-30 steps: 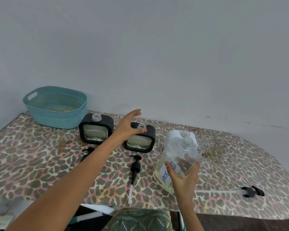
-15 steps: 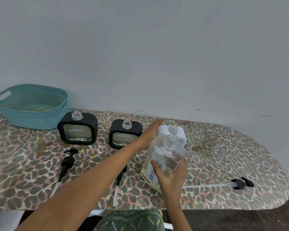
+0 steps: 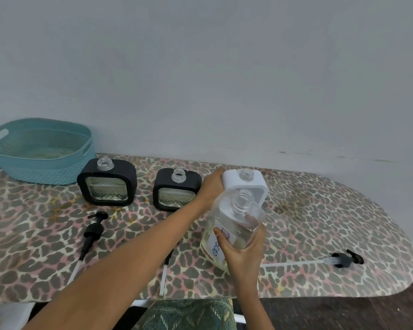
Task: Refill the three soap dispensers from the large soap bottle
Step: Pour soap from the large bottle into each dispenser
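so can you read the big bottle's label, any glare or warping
Head view: soft even light, no glare; wide-angle bows the table along the wall; large soap bottle slightly blurred, SOAP legible beside the right hand; left hand on white dispenser soft too.

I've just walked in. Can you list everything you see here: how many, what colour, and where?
basket: one, teal, far left end of the table.
black dispensers: two, black frames, clear necks open, standing right of the basket.
white dispenser: one, white, neck open, right of the black pair.
large soap bottle: one, clear with yellowish soap, uncapped, tilted, in front of the white dispenser.
pumps: three, black with white tubes, lying on the table.
table: one, leopard-print cover.
left hand: grips the white dispenser's top corner.
right hand: holds the large soap bottle.
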